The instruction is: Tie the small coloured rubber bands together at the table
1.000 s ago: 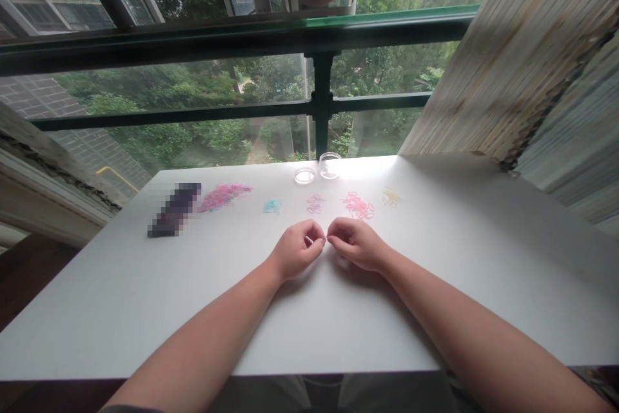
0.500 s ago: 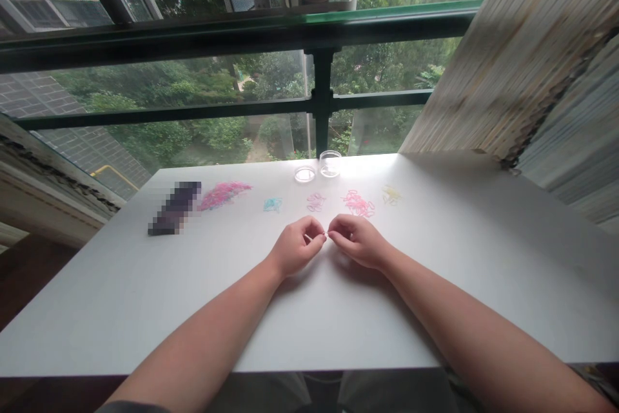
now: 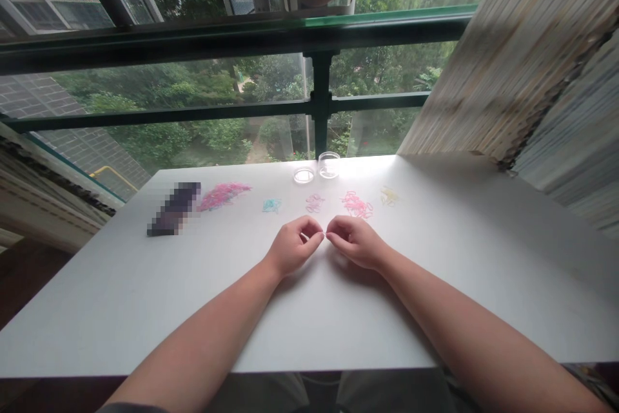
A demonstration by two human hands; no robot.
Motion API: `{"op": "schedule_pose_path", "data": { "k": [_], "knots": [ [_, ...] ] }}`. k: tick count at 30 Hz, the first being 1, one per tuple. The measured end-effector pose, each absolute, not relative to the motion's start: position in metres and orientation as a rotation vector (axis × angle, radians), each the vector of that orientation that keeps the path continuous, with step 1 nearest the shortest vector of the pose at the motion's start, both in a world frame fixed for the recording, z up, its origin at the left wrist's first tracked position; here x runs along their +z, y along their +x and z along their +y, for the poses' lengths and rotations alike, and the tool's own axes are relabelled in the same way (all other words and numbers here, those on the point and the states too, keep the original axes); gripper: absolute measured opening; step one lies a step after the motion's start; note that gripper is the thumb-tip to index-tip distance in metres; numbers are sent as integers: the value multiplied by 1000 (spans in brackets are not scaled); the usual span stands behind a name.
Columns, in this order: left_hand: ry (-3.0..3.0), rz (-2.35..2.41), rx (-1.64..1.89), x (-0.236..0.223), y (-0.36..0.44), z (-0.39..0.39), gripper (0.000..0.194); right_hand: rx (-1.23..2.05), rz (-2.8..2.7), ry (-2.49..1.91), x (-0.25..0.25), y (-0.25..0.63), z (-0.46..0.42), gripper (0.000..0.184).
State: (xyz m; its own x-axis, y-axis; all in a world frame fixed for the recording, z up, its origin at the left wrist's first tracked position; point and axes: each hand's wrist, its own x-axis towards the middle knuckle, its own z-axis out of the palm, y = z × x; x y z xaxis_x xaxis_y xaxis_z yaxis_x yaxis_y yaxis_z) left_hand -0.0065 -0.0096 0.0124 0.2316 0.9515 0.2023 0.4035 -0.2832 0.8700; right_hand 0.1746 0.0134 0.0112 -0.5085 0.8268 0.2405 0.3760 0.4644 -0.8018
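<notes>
Pale tiny band (image 3: 325,234), axis unreadable, pinched between left hand (image 3: 293,249), right hand (image 3: 355,242)

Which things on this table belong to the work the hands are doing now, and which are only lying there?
In the work:
left hand
right hand
tiny band pinched between both hands

Lying about:
pink band pile
pale pink bands
yellow bands
blue bands
large pink heap
two clear dishes
blurred dark object

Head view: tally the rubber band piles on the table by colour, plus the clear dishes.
Pink piles: 3 — large pink pile, pale pink pile, bright pink pile
Blue piles: 1 — blue pile
Yellow piles: 1 — yellow pile
Clear dishes: 2 — shallow dish, taller dish
Total: 7
</notes>
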Motion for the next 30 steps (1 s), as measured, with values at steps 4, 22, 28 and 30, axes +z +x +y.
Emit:
{"op": "schedule_pose_path", "data": {
  "k": [4, 22, 28, 30],
  "knots": [
    [1864, 1342, 1054, 12, -12, -2, 15, 928, -2076, -1021, 11, 175, 14, 6],
    [2419, 1785, 577, 33, -11, 86, 15, 950, -2056, -1039, 9, 173, 20, 7],
    [2394, 1823, 565, 30, -10, 90, 15, 942, -2071, -1037, 10, 172, 20, 7],
    [2373, 1838, 575, 29, -10, 90, 15, 935, -2074, -1019, 9, 172, 20, 8]
  ]
}}
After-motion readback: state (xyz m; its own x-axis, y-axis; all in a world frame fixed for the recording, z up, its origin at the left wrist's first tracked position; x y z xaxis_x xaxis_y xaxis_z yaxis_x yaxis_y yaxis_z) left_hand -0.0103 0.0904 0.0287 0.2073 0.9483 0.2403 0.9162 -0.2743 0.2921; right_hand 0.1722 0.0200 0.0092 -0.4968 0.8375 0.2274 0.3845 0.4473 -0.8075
